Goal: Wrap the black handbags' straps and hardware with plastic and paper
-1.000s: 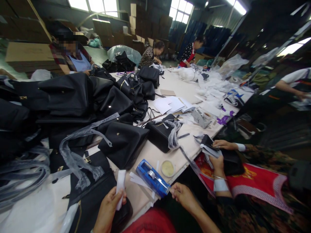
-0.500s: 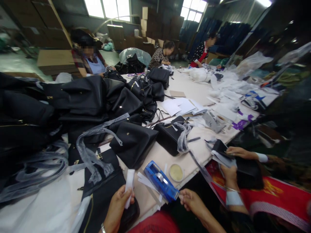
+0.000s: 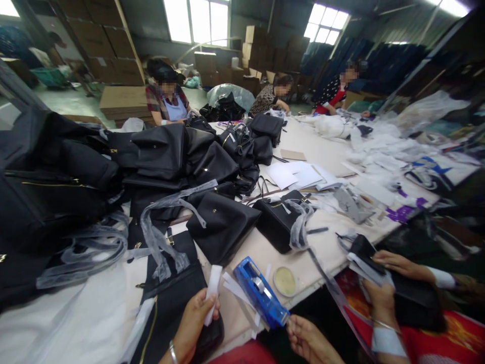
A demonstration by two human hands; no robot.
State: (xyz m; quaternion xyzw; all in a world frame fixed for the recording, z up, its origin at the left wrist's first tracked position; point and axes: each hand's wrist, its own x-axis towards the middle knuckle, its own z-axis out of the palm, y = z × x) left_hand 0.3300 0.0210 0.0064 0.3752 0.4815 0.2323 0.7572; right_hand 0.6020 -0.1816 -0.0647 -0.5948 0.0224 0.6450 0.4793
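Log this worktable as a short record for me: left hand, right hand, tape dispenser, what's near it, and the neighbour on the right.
Left hand: pinching a white strip
Right hand: fingertips at the dispenser's near end; any tape between them is too small to tell
Tape dispenser: blue, on the pale table
Near it: round yellowish disc, black bag
Neighbour: hands on a black item

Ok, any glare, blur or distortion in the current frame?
Head view: windows blown out. Head view: plastic sheeting at right looks stretched and soft. Head view: deep shadow below the table edge. Head view: left hand, right hand and blue tape dispenser readable.
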